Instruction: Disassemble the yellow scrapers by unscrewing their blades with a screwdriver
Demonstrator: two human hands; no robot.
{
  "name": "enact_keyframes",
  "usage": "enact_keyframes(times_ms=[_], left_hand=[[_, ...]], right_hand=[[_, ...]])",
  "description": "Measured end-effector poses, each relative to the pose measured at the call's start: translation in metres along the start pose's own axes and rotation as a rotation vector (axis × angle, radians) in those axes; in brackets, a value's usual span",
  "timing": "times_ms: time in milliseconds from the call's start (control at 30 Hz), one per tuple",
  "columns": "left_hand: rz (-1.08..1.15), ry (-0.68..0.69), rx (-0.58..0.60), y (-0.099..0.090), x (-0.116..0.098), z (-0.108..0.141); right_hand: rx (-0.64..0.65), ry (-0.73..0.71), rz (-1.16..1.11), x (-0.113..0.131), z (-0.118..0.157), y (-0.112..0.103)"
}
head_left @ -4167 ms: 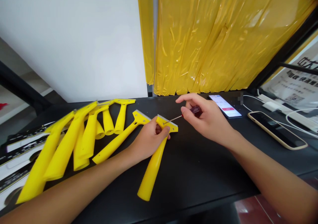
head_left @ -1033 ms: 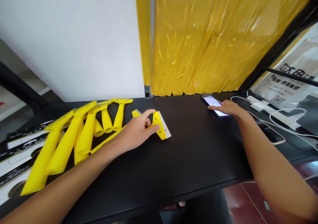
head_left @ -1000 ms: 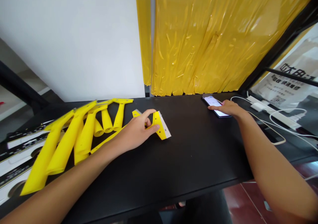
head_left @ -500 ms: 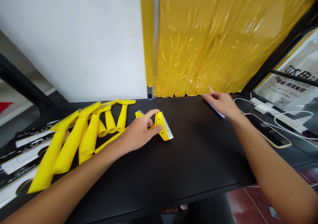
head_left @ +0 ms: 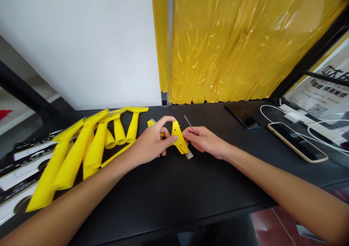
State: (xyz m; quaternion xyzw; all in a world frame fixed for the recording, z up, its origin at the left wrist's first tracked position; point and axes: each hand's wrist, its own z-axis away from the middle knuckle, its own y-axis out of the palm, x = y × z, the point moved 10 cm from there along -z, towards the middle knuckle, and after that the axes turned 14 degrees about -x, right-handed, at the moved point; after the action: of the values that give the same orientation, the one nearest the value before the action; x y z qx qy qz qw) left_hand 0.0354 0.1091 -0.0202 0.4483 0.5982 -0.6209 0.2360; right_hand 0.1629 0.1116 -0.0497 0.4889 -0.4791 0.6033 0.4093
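My left hand [head_left: 154, 138] grips a yellow scraper [head_left: 178, 138] by its head, thumb and forefinger at either side; its handle is hidden behind the hand. A strip of metal blade [head_left: 189, 154] sticks out past the head's lower end. My right hand [head_left: 203, 141] is closed beside the head, with a thin metal rod [head_left: 188, 122] poking up from between its fingers. Whether the right fingertips touch the blade is hidden. Several yellow scrapers [head_left: 73, 153] lie in a pile left of my left hand. Another scraper head [head_left: 151, 123] shows just behind that hand.
On the black table [head_left: 174, 198] a dark phone [head_left: 242, 116] lies at the back right. Nearer is a phone in a beige case [head_left: 297, 142], beside white cables and a power strip [head_left: 313, 124]. Black-and-white boxes [head_left: 24, 173] sit left; a yellow plastic curtain [head_left: 218, 49] hangs behind.
My right hand has come left from the dark phone to the scraper head, bringing the thin rod. The blade now juts out lower, while my left hand stays nearly in place.
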Motion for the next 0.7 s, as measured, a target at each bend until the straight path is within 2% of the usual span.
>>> enact_keyframes(times_ms=[100,200,300,400,500,600,700], left_hand=[[-0.002,-0.005,-0.018,-0.002,0.0,-0.002],[-0.043,0.017,-0.043,-0.003,-0.001,-0.002],[-0.081,0.035,-0.05,-0.001,-0.002,-0.001],[-0.119,0.036,-0.054,-0.001,0.001,0.0],[-0.189,0.047,-0.076,-0.006,0.003,-0.001],[-0.259,0.05,-0.079,-0.01,0.004,-0.001],[-0.277,0.026,-0.045,-0.009,0.005,0.0]], right_hand=[[-0.049,-0.055,0.015,0.005,0.0,-0.001],[-0.041,-0.113,0.029,0.009,0.0,0.002],[-0.044,-0.057,0.075,0.001,-0.002,0.001],[-0.094,-0.009,0.133,-0.007,-0.005,-0.011],[-0.174,-0.043,0.175,-0.007,-0.011,-0.029],[-0.22,-0.106,0.352,-0.006,-0.016,-0.046],[-0.233,-0.203,0.595,0.001,-0.017,-0.051]])
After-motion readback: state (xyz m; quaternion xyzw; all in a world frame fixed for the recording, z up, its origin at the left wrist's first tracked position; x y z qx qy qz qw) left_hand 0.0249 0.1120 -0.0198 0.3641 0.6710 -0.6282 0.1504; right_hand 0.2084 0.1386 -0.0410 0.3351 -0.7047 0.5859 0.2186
